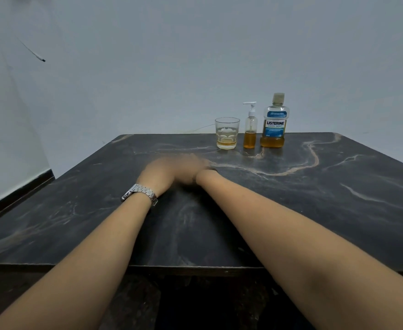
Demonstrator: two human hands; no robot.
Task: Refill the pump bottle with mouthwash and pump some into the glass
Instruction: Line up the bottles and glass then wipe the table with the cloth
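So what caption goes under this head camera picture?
Both hands meet, blurred, on the dark table; glass, pump bottle and mouthwash bottle wait at the far edge.

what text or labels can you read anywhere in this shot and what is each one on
"LISTERINE": front label of the mouthwash bottle, in dark letters.
"COOL MINT": same label, just below the brand name.
Blue band at the top of that label and the small print at its bottom: too small to read.
Pump bottle, glass, wristwatch: no text that can be read.
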